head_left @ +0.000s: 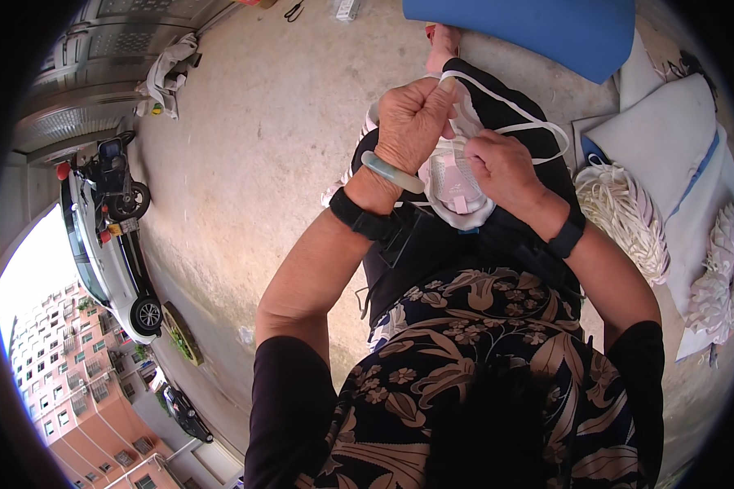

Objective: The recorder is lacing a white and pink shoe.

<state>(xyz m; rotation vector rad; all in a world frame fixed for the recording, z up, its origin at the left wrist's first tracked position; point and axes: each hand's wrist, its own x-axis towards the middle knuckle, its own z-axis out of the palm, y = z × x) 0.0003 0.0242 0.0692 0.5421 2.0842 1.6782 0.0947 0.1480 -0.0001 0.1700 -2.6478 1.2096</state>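
A white and pink shoe [455, 193] rests on my lap over black trousers, its pink insole showing and its heel toward me. My left hand [414, 121] is closed above the shoe's far part, with a white shoelace [497, 94] pinched at the thumb. From there the lace loops out to the right and comes back toward the shoe. At the shoe's right edge, my right hand [510, 173] is closed, thumb and forefinger pressed together on the rim. Whether those fingertips also hold lace is hidden.
To my right lie a bundle of white laces [624, 216], a stack of white shoe pieces [716, 281] and pale cloth sheets [669, 122]. A blue panel [530, 28] is ahead. Scissors [294, 11] lie on the concrete floor; a motorbike [122, 183] and a white car [106, 253] stand left.
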